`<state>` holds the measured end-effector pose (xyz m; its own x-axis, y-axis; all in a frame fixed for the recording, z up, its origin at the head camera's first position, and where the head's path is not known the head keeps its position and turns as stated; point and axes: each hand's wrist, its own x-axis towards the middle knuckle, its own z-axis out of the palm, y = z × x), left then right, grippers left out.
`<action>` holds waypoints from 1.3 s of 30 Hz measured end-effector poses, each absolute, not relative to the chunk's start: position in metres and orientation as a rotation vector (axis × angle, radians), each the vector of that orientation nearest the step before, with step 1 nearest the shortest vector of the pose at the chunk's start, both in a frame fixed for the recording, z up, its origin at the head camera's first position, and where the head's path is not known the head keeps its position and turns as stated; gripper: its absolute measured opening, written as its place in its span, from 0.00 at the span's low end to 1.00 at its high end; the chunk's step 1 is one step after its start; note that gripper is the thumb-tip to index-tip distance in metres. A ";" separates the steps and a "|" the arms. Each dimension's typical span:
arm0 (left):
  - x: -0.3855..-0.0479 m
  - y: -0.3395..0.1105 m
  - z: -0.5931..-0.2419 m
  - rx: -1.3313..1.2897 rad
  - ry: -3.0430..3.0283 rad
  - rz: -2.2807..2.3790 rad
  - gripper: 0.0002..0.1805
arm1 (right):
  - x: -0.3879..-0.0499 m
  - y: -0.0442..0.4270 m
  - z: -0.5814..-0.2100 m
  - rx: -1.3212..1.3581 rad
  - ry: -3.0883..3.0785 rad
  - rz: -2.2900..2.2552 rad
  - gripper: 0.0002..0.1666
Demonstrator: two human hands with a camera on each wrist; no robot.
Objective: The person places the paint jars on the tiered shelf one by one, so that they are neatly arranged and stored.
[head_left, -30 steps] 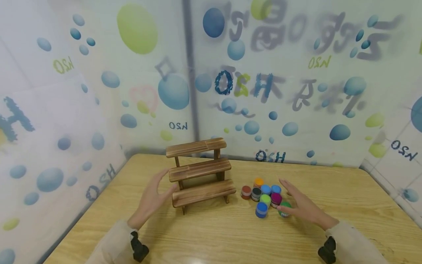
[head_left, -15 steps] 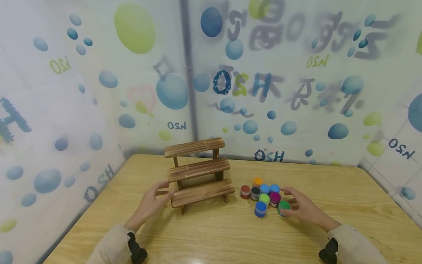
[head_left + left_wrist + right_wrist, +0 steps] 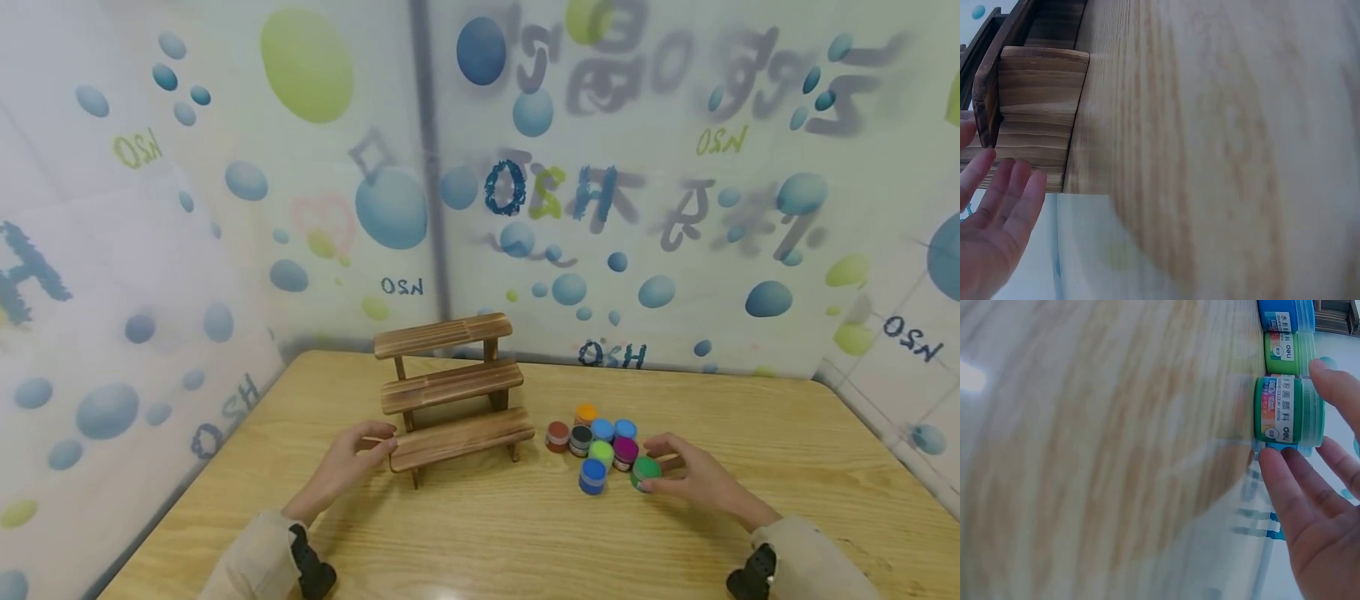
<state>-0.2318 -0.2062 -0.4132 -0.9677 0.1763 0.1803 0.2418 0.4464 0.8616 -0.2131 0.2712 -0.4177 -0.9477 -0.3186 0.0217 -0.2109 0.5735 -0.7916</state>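
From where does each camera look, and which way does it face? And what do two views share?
Head: worn on the head, facing forward and down at wooden rack, paint jars and wall; both sleeves, left grip and right grip (bare hands) show.
Left wrist: worn there, facing tabletop and wooden rack's end; left grip partly shows.
Right wrist: worn there, facing the dark green jar; right grip partly shows.
Head and right wrist share the dark green jar.
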 end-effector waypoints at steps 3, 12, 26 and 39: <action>-0.233 -0.207 -0.414 -0.392 -2.613 -1.617 0.17 | -0.214 0.271 -0.420 -0.484 2.652 -1.349 0.31; -0.236 -0.209 -0.417 -0.473 -2.613 -1.653 0.18 | -0.215 0.272 -0.426 -0.500 2.658 -1.360 0.30; -0.239 -0.207 -0.414 -0.537 -2.642 -1.751 0.20 | -0.217 0.272 -0.426 -0.472 2.609 -1.344 0.28; -0.241 -0.205 -0.412 -0.525 -2.653 -1.763 0.19 | -0.216 0.272 -0.424 -0.449 2.595 -1.352 0.28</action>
<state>-0.2410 -0.2048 -0.4122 -0.9434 0.3143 0.1060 0.2195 0.3519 0.9099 -0.2158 0.2717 -0.4238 -0.9381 -0.3458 -0.0207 -0.1811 0.5407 -0.8215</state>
